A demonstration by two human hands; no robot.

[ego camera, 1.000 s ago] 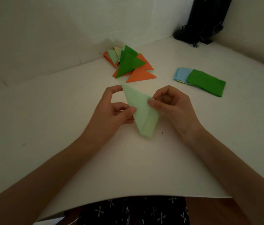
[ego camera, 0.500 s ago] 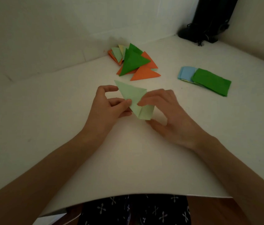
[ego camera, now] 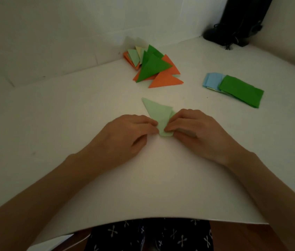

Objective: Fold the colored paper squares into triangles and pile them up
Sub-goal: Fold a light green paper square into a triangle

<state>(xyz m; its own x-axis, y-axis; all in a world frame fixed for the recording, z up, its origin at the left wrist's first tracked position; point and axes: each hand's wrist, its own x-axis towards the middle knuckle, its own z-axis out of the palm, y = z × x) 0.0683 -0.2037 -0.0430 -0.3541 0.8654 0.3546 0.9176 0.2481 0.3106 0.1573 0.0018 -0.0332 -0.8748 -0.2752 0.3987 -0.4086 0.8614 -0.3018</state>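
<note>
A light green paper triangle (ego camera: pixel 158 113) lies flat on the white table (ego camera: pixel 70 115), its long tip pointing away to the left. My left hand (ego camera: pixel 128 131) presses its near left edge with the fingertips. My right hand (ego camera: pixel 194 129) pinches and presses the near right corner. Both hands rest palm down on the table. Behind, near the wall, sits a pile of folded triangles (ego camera: pixel 154 67) in dark green, orange, light green and yellow. At the right lies a stack of unfolded squares (ego camera: pixel 241 90), dark green on top of light blue (ego camera: pixel 213 80).
White walls close the table at the back and right. A black stand (ego camera: pixel 237 24) with cables occupies the far right corner. The table's near edge curves just above my patterned dark clothing (ego camera: pixel 148 234).
The light green paper came down from mid-air onto the table. Both hands lowered with it and now press it flat; the view shifted slightly.
</note>
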